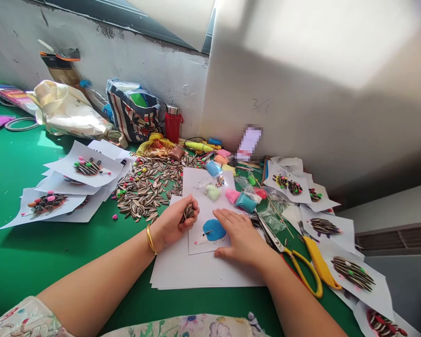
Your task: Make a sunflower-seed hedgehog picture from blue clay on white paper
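My left hand [177,220], with a gold bangle at the wrist, is closed round a small bunch of striped sunflower seeds [187,212]. My right hand [240,236] lies with fingers spread over the right part of a white paper [196,243]. On that paper, a blue clay shape [214,230] forms the body of a drawn hedgehog with a pink nose. One seed sits on the blue clay. More white sheets [171,271] lie underneath. A large pile of loose seeds [143,194] spreads behind my left hand.
Finished seed hedgehogs on paper lie at left [87,166] and right [352,274]. Yellow-handled scissors [301,267] and a yellow comb-like tool [319,262] are beside my right forearm. Clay packets [245,202] lie beyond my hands. A red bottle [172,125] and striped bag [133,112] stand by the wall.
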`<state>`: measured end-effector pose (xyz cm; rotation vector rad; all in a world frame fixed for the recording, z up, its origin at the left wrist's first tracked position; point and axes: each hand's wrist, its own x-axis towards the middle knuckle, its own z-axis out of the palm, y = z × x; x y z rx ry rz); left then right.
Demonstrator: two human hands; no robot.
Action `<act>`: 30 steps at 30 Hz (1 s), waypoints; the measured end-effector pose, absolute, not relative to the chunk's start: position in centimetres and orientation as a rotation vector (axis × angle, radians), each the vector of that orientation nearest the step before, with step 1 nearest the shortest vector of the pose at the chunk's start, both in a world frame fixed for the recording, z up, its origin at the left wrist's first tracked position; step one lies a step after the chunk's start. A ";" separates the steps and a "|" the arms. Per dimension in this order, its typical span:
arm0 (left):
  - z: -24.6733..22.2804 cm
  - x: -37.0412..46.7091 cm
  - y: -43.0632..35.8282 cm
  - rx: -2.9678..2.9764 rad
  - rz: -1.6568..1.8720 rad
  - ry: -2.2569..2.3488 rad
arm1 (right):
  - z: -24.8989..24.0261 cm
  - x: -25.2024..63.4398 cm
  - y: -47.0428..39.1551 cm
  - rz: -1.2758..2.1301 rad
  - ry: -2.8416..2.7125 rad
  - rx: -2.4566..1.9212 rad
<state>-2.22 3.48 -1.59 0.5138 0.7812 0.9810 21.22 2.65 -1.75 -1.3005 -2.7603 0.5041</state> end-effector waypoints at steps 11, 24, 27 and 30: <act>-0.9 -2.0 2.9 0.416 0.901 0.756 | -0.3 19.9 2.4 0.334 -2.378 -1.206; -1.7 -1.1 1.8 0.515 0.828 0.802 | 2.0 14.2 4.9 0.253 -2.532 -0.980; -1.6 -1.1 1.8 0.501 0.830 0.811 | 1.8 13.9 5.1 0.239 -2.559 -0.984; -1.5 -1.1 1.9 0.519 0.836 0.807 | 1.8 13.9 5.1 0.268 -2.538 -1.007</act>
